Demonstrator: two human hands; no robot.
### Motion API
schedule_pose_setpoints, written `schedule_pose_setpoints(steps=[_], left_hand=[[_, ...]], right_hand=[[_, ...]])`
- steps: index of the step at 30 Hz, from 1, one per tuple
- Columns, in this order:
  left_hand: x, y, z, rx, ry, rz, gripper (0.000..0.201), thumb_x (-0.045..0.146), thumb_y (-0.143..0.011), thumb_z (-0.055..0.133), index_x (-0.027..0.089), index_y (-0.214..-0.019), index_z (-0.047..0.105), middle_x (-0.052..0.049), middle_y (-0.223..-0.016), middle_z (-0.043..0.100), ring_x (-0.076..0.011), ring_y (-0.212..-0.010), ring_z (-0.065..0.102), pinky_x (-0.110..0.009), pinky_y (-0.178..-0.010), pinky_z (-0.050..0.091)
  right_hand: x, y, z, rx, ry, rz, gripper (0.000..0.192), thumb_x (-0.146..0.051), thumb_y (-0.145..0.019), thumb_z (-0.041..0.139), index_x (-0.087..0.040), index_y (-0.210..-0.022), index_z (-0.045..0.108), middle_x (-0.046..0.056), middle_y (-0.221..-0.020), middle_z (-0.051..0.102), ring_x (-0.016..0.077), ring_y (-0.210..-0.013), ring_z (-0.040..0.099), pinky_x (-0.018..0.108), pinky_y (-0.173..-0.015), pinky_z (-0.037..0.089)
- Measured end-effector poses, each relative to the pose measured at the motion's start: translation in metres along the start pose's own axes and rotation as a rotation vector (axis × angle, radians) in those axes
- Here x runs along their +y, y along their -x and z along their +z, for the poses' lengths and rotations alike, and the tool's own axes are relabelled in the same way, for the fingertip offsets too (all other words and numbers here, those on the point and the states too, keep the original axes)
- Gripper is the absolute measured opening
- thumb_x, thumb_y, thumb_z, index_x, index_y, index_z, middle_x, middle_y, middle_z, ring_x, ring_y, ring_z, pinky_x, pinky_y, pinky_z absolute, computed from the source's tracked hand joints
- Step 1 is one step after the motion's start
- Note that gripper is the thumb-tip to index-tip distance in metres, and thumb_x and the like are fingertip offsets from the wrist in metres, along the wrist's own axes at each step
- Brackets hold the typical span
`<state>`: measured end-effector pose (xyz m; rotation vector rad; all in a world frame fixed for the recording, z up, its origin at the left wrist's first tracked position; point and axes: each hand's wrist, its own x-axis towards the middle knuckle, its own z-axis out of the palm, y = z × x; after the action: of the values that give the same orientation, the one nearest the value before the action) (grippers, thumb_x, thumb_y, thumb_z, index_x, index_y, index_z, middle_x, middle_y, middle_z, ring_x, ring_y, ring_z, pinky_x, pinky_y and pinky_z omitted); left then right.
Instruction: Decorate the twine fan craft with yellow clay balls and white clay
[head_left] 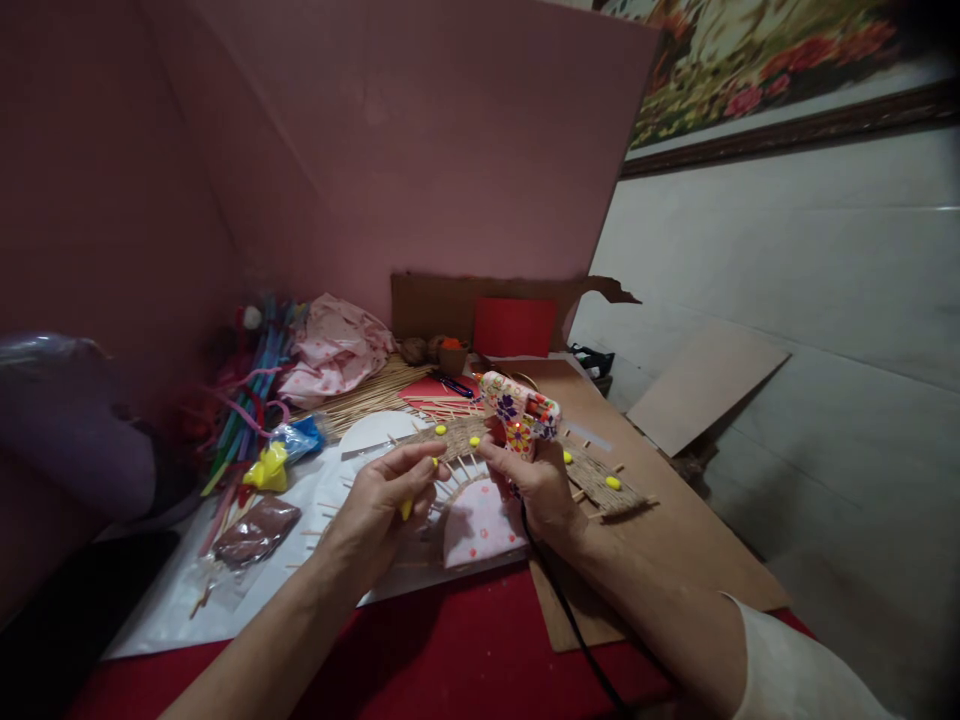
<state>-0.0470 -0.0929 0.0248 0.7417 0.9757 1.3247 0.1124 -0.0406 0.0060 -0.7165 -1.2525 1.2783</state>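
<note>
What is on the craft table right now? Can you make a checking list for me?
Surface: red table top under a brown cardboard sheet and a white sheet.
Job's things: flowered glue gun; twine-wrapped arch of sticks dotted with yellow beads; small yellow piece.
Clutter: colored pipe cleaners, pink cloth, skewer pile, brown packet, yellow and blue bag.
Fingers: left hand pinches the yellow piece; right hand grips the glue gun.
Cables: black cord runs from the glue gun toward the person.
Surroundings: pink wall, framed flower picture, loose board.
</note>
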Motion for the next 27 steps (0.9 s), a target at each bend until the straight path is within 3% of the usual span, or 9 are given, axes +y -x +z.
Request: schedule_pose_setpoints(steps=[2, 4, 8, 14, 16, 19, 21, 23, 27], left_hand=[[0.0001, -0.0007, -0.0009, 0.02, -0.014, 0.011, 0.043, 0.021, -0.059, 0.079, 0.015, -0.099, 0.065, -0.002, -0.073, 0.065, 0.0002, -0.038, 0.038, -0.012, -0.033, 0.022], [-0.001, -0.0015, -0.0017, 0.026, -0.018, 0.025, 0.041, 0.02, -0.058, 0.08, 0.015, -0.096, 0.065, 0.002, -0.063, 0.06, 0.0004, -0.036, 0.033, -0.012, -0.031, 0.02], [-0.004, -0.0026, -0.0025, 0.003, -0.011, 0.011, 0.031, 0.034, -0.068, 0.074, 0.012, -0.087, 0.064, 0.005, -0.054, 0.049, 0.0001, -0.035, 0.032, -0.012, -0.03, 0.018], [-0.0033, -0.0031, -0.0046, -0.035, -0.061, 0.022, 0.035, 0.028, -0.068, 0.074, 0.013, -0.097, 0.063, -0.004, -0.077, 0.065, 0.0012, -0.034, 0.035, -0.013, -0.03, 0.016], [-0.0026, -0.0031, -0.0047, -0.022, -0.067, 0.03, 0.034, 0.026, -0.065, 0.077, 0.015, -0.094, 0.062, -0.001, -0.072, 0.064, 0.0012, -0.034, 0.034, -0.013, -0.031, 0.015], [-0.002, -0.003, -0.0035, -0.01, -0.051, 0.036, 0.028, 0.029, -0.063, 0.078, 0.015, -0.078, 0.059, 0.007, -0.048, 0.047, 0.0004, -0.031, 0.027, -0.014, -0.03, 0.013], [-0.0017, -0.0026, -0.0024, 0.015, -0.057, 0.018, 0.03, 0.038, -0.066, 0.075, 0.014, -0.072, 0.058, 0.008, -0.044, 0.041, 0.0, -0.03, 0.026, -0.014, -0.029, 0.012], [-0.0015, -0.0016, -0.0017, 0.022, -0.07, -0.01, 0.034, 0.043, -0.068, 0.072, 0.012, -0.077, 0.061, 0.006, -0.05, 0.046, 0.0002, -0.031, 0.028, -0.014, -0.029, 0.011], [-0.0019, 0.0017, -0.0007, -0.086, -0.061, -0.038, 0.038, 0.032, -0.07, 0.072, 0.013, -0.102, 0.062, 0.0, -0.068, 0.06, 0.0005, -0.033, 0.033, -0.014, -0.03, 0.016]], right_hand=[[-0.0004, -0.0002, -0.0001, -0.007, 0.004, 0.008, 0.024, -0.033, -0.07, 0.071, -0.016, -0.085, 0.063, -0.005, -0.053, 0.05, 0.0068, -0.039, 0.039, 0.019, -0.033, 0.029], [-0.0006, -0.0005, 0.0, -0.006, 0.007, 0.012, 0.023, -0.032, -0.07, 0.071, -0.015, -0.083, 0.063, -0.005, -0.052, 0.05, 0.0068, -0.039, 0.038, 0.019, -0.033, 0.029], [-0.0006, -0.0007, 0.0003, -0.001, -0.013, 0.001, 0.025, -0.031, -0.069, 0.071, -0.016, -0.088, 0.063, -0.002, -0.063, 0.056, 0.0068, -0.042, 0.041, 0.019, -0.034, 0.032], [0.0002, -0.001, -0.0009, -0.012, 0.021, 0.003, 0.023, -0.032, -0.071, 0.07, -0.016, -0.085, 0.063, -0.003, -0.057, 0.053, 0.0061, -0.04, 0.039, 0.019, -0.034, 0.03], [0.0009, -0.0012, -0.0013, -0.021, 0.03, 0.004, 0.022, -0.033, -0.072, 0.069, -0.015, -0.085, 0.063, -0.004, -0.055, 0.051, 0.0063, -0.04, 0.039, 0.019, -0.034, 0.03], [0.0013, -0.0014, -0.0008, -0.016, 0.007, 0.006, 0.023, -0.031, -0.071, 0.069, -0.015, -0.086, 0.063, -0.004, -0.056, 0.051, 0.0062, -0.04, 0.039, 0.019, -0.034, 0.03], [0.0004, -0.0013, 0.0, -0.008, -0.002, 0.007, 0.022, -0.03, -0.07, 0.07, -0.015, -0.085, 0.063, -0.004, -0.058, 0.052, 0.006, -0.04, 0.039, 0.019, -0.034, 0.03], [-0.0013, -0.0006, 0.0008, -0.009, 0.021, 0.004, 0.021, -0.029, -0.07, 0.07, -0.015, -0.083, 0.062, -0.003, -0.06, 0.055, 0.0059, -0.041, 0.04, 0.019, -0.034, 0.03], [-0.0044, 0.0039, 0.001, -0.038, 0.159, -0.015, 0.02, -0.032, -0.07, 0.07, -0.016, -0.08, 0.064, 0.0, -0.066, 0.061, 0.0093, -0.048, 0.049, 0.02, -0.04, 0.038]])
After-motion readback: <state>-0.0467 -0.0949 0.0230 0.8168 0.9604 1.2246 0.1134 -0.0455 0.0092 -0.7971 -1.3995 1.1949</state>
